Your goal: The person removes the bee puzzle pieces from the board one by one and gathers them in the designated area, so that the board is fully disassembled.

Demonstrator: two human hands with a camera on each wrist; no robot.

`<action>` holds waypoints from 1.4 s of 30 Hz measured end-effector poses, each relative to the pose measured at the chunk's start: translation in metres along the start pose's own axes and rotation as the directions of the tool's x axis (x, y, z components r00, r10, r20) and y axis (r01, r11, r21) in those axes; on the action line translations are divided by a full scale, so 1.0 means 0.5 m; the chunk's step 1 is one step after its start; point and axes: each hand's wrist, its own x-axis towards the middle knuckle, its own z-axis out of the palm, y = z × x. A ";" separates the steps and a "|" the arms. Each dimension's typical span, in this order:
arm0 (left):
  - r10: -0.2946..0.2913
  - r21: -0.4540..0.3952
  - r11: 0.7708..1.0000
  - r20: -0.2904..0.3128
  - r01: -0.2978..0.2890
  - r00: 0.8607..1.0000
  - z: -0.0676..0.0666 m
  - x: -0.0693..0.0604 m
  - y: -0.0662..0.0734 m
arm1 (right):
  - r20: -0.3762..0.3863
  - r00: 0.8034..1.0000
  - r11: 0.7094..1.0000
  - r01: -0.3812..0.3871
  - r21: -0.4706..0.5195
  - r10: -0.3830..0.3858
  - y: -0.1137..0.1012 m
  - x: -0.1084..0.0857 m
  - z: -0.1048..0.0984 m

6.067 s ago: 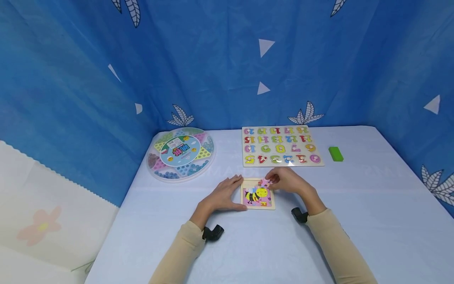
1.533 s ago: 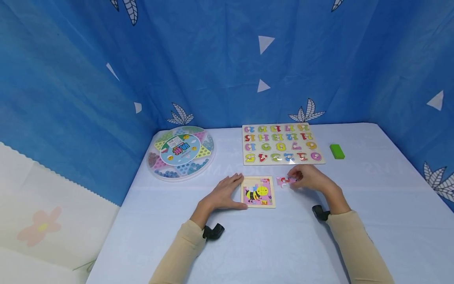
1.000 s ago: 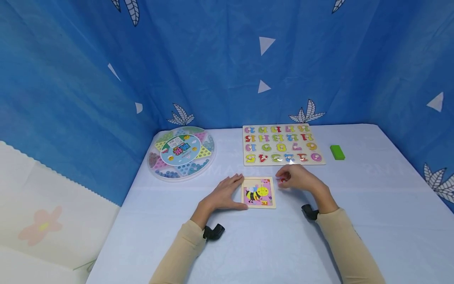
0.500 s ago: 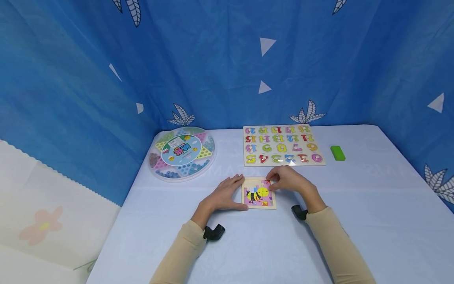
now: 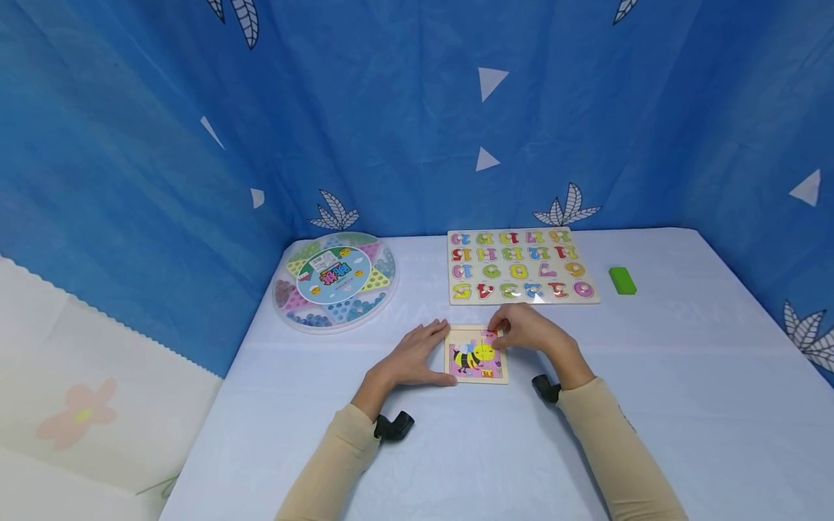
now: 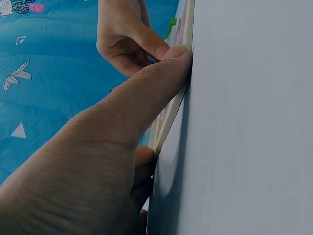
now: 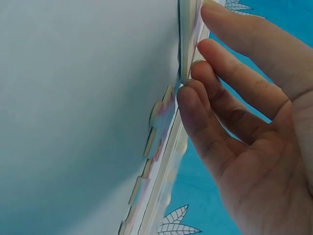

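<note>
In the head view, a small square jigsaw puzzle [image 5: 464, 367] with a yellow-and-black bee lies in a pale wooden frame [image 5: 447, 365]. My left hand [image 5: 413, 358] rests at its left side, thumb on the near edge and fairly straight fingers at the far-left corner. At the far-right corner my right hand [image 5: 526, 329] pinches a pink puzzle piece [image 5: 489, 336], partly covered by its fingertips. The top-left part of the frame shows bare wood. The right wrist view shows several jigsaw pieces [image 7: 155, 117] edge-on below the right hand; from the head they are hidden.
Behind the puzzle lies a wooden number board [image 5: 498, 282], with a green block [image 5: 622, 281] to its right. A round clear-lidded Chinese checkers set [image 5: 335, 282] with coloured marbles stands at the back left. A blue curtain [image 5: 391, 108] hangs behind the white-covered table [image 5: 469, 456].
My right hand picked at a pink piece right of the frame, then moved left to the frame's far-right corner, where it stays. The left hand has kept its place.
</note>
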 end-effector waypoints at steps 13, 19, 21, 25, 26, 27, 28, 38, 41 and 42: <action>-0.017 -0.020 1.000 0.000 0.017 1.000 0.002 0.000 0.001 | 0.008 1.000 0.999 -0.027 -0.028 0.027 -0.006 0.003 0.004; -0.010 -0.010 1.000 -0.007 0.010 1.000 0.006 0.003 -0.001 | 0.012 1.000 0.999 -0.028 -0.017 0.029 -0.004 0.004 0.002; -0.005 -0.013 1.000 -0.009 0.005 1.000 0.006 0.003 -0.002 | 0.009 1.000 1.000 -0.025 -0.010 0.025 -0.002 0.004 0.003; -0.001 -0.012 1.000 -0.009 0.001 1.000 0.006 0.001 -0.003 | -0.001 0.999 0.999 -0.034 0.011 0.034 0.000 0.003 0.005; -0.002 -0.013 1.000 -0.010 0.002 1.000 0.006 0.001 -0.004 | -0.003 0.999 0.999 -0.033 0.014 0.033 0.001 0.003 0.005; -0.004 -0.014 1.000 -0.010 0.003 1.000 0.006 0.002 -0.004 | -0.004 0.999 0.999 -0.033 0.014 0.033 0.001 0.003 0.005; -0.005 -0.010 1.000 -0.009 0.004 1.000 0.006 0.001 -0.005 | -0.004 1.000 0.999 -0.031 0.016 0.031 0.000 0.004 0.006; 0.001 -0.005 1.000 -0.011 -0.001 1.000 0.005 0.002 -0.004 | -0.003 1.000 1.000 -0.020 0.012 0.020 0.000 0.003 0.005; -0.001 -0.008 1.000 -0.011 0.001 1.000 0.004 0.001 -0.003 | -0.009 1.000 1.000 -0.013 0.014 0.014 0.000 0.001 0.004; -0.001 -0.006 1.000 -0.011 0.001 1.000 0.004 0.001 -0.003 | -0.011 1.000 1.000 -0.011 0.014 0.011 0.000 0.001 0.003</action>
